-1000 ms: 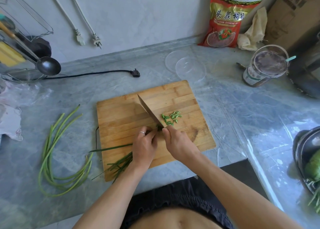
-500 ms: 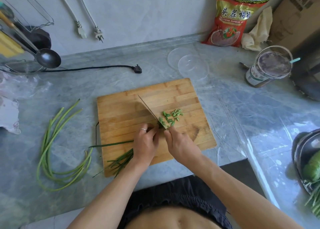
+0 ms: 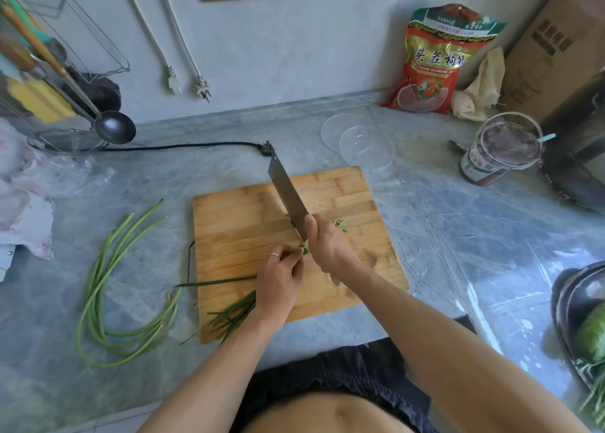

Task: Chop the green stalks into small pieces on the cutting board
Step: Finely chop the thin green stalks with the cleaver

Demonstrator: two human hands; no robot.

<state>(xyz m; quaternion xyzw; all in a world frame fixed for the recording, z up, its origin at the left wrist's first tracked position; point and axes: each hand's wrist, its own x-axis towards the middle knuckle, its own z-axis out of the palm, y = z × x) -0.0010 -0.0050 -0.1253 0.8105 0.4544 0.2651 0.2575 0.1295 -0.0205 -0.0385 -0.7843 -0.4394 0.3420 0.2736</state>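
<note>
A wooden cutting board [image 3: 239, 223] lies on the grey counter. My left hand [image 3: 278, 278] pinches a bunch of thin green stalks [image 3: 229, 314] against the board, their tails trailing off its near left corner. My right hand [image 3: 327, 246] grips the handle of a cleaver [image 3: 286, 197], whose dark blade is lifted and tilted up over the board's middle. Small chopped green pieces [image 3: 341, 225] lie just right of the blade, partly hidden by my right hand. A separate bundle of long green stalks [image 3: 108, 295] lies on the counter left of the board.
Behind the board lie clear plastic lids [image 3: 360, 141] and a black power plug [image 3: 266, 148]. A jar [image 3: 497, 151], a red bag [image 3: 432, 66] and a cardboard box stand back right. A ladle [image 3: 111, 128] hangs at left. A dark bowl [image 3: 576, 305] sits far right.
The cleaver has risen from the board, its blade now tilted up and away. My left hand keeps holding the stalks in the same spot. The camera has tipped upward.
</note>
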